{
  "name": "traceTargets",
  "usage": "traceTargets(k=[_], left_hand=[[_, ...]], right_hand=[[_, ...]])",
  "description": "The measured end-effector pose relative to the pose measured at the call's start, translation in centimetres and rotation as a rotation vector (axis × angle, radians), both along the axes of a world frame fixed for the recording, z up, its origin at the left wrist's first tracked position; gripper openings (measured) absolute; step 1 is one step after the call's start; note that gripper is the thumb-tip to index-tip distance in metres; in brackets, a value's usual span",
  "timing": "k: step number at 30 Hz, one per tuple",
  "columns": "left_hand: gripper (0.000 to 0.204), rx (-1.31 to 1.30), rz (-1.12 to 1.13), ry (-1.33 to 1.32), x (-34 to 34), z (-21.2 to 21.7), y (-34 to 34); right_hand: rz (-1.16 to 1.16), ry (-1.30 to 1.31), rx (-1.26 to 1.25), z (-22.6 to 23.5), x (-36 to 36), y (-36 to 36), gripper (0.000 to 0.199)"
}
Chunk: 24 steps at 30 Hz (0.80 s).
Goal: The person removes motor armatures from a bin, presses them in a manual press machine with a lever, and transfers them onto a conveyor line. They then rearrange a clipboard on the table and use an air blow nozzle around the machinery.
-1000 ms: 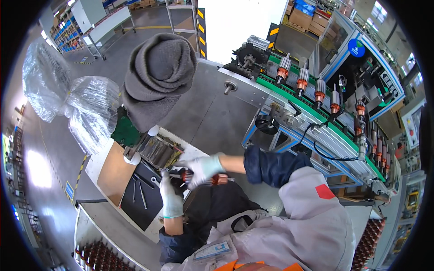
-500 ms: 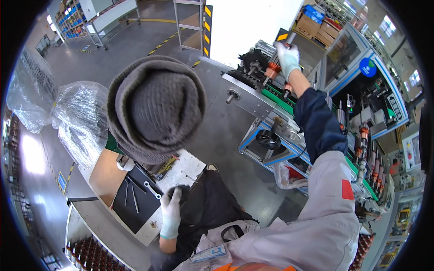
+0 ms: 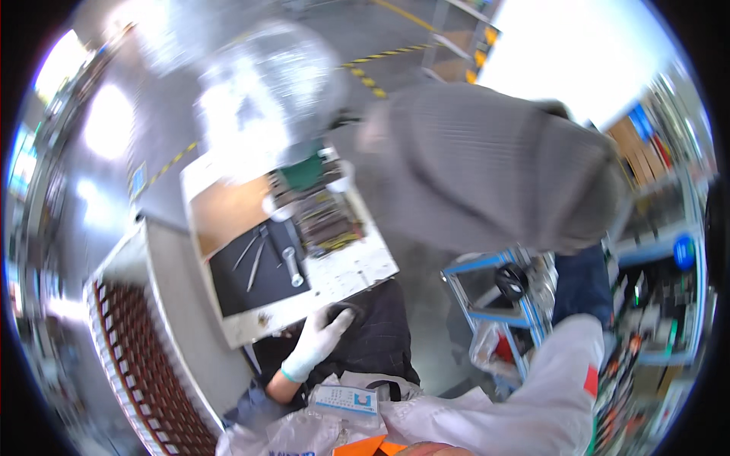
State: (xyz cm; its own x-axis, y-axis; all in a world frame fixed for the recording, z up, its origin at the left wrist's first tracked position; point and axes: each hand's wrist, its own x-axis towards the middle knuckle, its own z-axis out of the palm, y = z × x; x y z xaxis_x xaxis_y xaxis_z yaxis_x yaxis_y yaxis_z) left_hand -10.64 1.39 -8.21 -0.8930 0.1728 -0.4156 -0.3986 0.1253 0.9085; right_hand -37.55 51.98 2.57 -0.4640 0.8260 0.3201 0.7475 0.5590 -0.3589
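My left hand (image 3: 318, 346), in a white glove, is at the near edge of the white worktable (image 3: 350, 280), over my dark trousers. Its fingers are closed on a small dark object (image 3: 347, 311) whose kind I cannot make out. On the table's black mat (image 3: 232, 291), near this hand, lie a wrench (image 3: 292, 267) and thin metal rod-like tools (image 3: 257, 266). My right arm (image 3: 559, 353) reaches away at the right. A large grey-brown knit hat (image 3: 487, 167), blurred and close, covers my right hand.
A tray of reddish-brown parts (image 3: 144, 365) stands at the lower left. Clear plastic wrapping (image 3: 266, 91) bulges beyond the table. On the right are a blue-edged frame (image 3: 487, 311) with a black round part (image 3: 511, 281) and a machine cabinet (image 3: 654, 296).
The view has swung left, and the knit hat now appears farther right. My right hand, earlier gripping a copper-wound rotor above the machine rail, is now hidden. My left hand remains near the table edge.
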Motion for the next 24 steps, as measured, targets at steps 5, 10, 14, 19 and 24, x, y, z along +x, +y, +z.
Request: traceTargets(k=[5,10,14,19,24], left_hand=[[0.025,-0.039,0.141,0.152,3.7,-0.2,-4.7],[0.018,-0.495,0.819,0.459,12.4,1.7,-18.3],[0.023,-0.755,1.415,-0.073,30.6,-6.1,-33.4],[0.049,-0.605,1.411,-0.993,55.2,-22.1,-30.0],[0.085,-0.546,1.243,-1.204,54.1,-23.0,-27.6]], right_hand=[[0.997,0.137,0.130,-1.8,4.7,-13.3,0.069],[1.525,-0.104,-0.107,-9.5,12.0,-28.6,0.067],[1.787,-0.277,-0.114,-14.4,14.7,-36.4,0.066],[1.808,-0.536,-0.293,-15.5,16.1,-43.0,0.071],[1.837,-0.615,-0.208,-15.5,15.4,-44.0,0.068]])
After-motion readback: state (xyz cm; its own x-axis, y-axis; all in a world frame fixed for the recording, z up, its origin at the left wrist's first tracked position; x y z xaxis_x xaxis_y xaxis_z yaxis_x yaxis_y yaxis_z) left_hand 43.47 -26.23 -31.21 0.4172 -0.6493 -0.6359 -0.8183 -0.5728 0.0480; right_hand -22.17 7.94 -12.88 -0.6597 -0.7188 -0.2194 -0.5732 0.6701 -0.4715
